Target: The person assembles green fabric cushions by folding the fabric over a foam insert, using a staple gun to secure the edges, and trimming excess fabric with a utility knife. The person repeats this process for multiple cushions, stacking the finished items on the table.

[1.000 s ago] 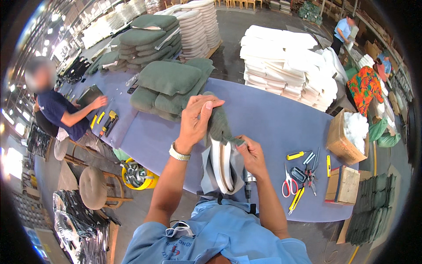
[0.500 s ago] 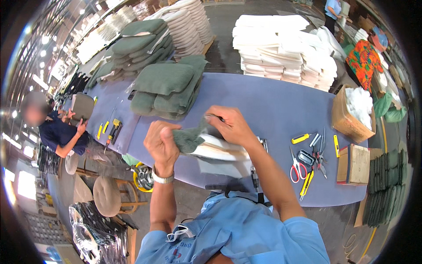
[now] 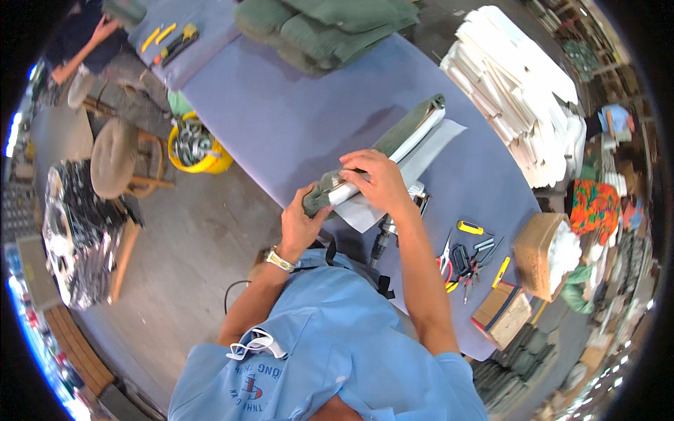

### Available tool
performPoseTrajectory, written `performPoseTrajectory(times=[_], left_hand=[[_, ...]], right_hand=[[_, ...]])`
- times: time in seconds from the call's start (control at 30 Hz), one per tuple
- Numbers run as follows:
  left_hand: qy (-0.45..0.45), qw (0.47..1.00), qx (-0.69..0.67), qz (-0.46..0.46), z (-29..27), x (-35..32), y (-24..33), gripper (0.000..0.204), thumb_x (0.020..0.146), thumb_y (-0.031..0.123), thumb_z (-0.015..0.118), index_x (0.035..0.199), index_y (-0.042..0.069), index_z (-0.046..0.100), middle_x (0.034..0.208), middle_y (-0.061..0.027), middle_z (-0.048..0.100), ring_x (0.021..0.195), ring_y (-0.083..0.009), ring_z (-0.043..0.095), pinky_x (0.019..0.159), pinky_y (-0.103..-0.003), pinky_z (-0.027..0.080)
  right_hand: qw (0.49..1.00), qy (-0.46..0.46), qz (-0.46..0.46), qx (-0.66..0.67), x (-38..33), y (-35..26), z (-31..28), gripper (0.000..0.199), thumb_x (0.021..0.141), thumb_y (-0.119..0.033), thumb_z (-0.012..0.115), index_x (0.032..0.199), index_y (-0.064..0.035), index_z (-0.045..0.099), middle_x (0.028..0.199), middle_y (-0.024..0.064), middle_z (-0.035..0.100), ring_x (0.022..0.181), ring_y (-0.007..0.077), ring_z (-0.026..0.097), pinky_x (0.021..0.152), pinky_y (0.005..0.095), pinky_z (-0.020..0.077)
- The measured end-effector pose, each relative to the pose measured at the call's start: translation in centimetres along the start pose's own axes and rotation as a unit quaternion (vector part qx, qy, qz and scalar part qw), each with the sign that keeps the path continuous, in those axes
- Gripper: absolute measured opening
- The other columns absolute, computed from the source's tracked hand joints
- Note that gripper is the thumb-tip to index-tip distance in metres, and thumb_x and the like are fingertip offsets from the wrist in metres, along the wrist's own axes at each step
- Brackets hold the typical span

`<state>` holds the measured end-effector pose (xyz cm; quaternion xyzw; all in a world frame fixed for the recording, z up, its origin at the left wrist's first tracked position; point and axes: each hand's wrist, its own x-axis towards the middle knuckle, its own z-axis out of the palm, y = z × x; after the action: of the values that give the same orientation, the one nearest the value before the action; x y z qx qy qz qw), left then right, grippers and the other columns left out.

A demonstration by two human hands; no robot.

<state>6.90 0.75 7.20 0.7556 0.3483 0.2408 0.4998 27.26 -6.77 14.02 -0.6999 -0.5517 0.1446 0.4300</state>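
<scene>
Now both hands grip a green fabric-covered panel (image 3: 382,151) lying on the purple tabletop (image 3: 295,119): left hand (image 3: 300,223) closed around its near end, right hand (image 3: 375,181) pressing on top.

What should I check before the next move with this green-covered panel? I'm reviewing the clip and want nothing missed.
1. Left hand grips the near end of the green-covered panel: ok.
2. Right hand rests on top of the panel: ok.
3. Panel's far end rests on the purple table: ok.
4. White sheet lies under the panel: ok.
5. Scissors and hand tools lie apart from both hands: ok.
6. Green cover fully seated at the near end: cannot tell, hands hide it.
</scene>
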Motion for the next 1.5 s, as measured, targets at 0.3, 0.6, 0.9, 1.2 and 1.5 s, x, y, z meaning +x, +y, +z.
performPoseTrajectory(times=[0.3, 0.6, 0.9, 1.2, 1.5], left_hand=[[-0.071, 0.997, -0.014, 0.035, -2.5, -0.3, -0.2, 0.071, 0.088, 0.044, 0.08, 0.141, 0.004, 0.055, 0.126, -0.0227, 0.068, 0.103, -0.0375, 0.071, 0.086, -0.042, 0.057], [-0.08, 0.988, 0.078, 0.104, -2.1, 2.4, 2.5, 0.038, 0.095, 0.035, 0.073, 0.101, -0.002, 0.068, 0.08, -0.0219, 0.068, 0.068, -0.0349, 0.068, 0.061, -0.046, 0.052], [-0.125, 0.99, 0.041, 0.058, -2.7, 2.3, 1.9, 0.045, 0.106, 0.028, 0.06, 0.076, -0.005, 0.059, 0.055, -0.0072, 0.045, 0.055, -0.0099, 0.04, 0.047, -0.033, 0.035], [-0.233, 0.951, 0.13, 0.158, -2.2, 2.5, 1.1, 0.049, 0.109, 0.034, 0.053, 0.077, -0.003, 0.061, 0.06, -0.0111, 0.059, 0.055, -0.0212, 0.058, 0.055, -0.038, 0.045], [-0.265, 0.955, 0.079, 0.107, -3.3, 4.2, 3.4, 0.041, 0.104, 0.025, 0.06, 0.072, 0.0, 0.058, 0.06, -0.0167, 0.061, 0.054, -0.0356, 0.061, 0.051, -0.045, 0.044]], right_hand=[[0.985, 0.143, 0.073, -0.067, -0.7, -4.0, 2.4, 0.016, 0.084, -0.019, 0.082, 0.087, -0.0084, 0.07, 0.115, 0.0057, 0.066, 0.11, 0.0307, 0.058, 0.093, 0.0438, 0.0471], [0.984, 0.116, 0.117, -0.073, -5.0, -4.1, 2.1, 0.009, 0.092, -0.015, 0.074, 0.094, -0.0063, 0.075, 0.118, 0.0072, 0.069, 0.109, 0.0285, 0.062, 0.094, 0.0414, 0.0484], [0.941, 0.272, 0.202, -0.028, -12.6, -2.4, -0.3, 0.012, 0.093, -0.009, 0.071, 0.103, -0.0033, 0.075, 0.115, 0.0137, 0.071, 0.107, 0.0252, 0.068, 0.091, 0.0346, 0.0544], [0.784, 0.379, 0.467, -0.155, -31.2, 5.6, -0.7, 0.021, 0.093, -0.013, 0.069, 0.113, -0.0084, 0.074, 0.109, 0.0127, 0.073, 0.086, 0.0223, 0.072, 0.075, 0.0329, 0.0575], [0.588, 0.352, 0.672, -0.282, -45.1, 8.1, 1.7, 0.05, 0.083, -0.023, 0.081, 0.119, 0.0048, 0.06, 0.109, 0.0221, 0.07, 0.092, 0.0397, 0.068, 0.083, 0.0469, 0.0552]])
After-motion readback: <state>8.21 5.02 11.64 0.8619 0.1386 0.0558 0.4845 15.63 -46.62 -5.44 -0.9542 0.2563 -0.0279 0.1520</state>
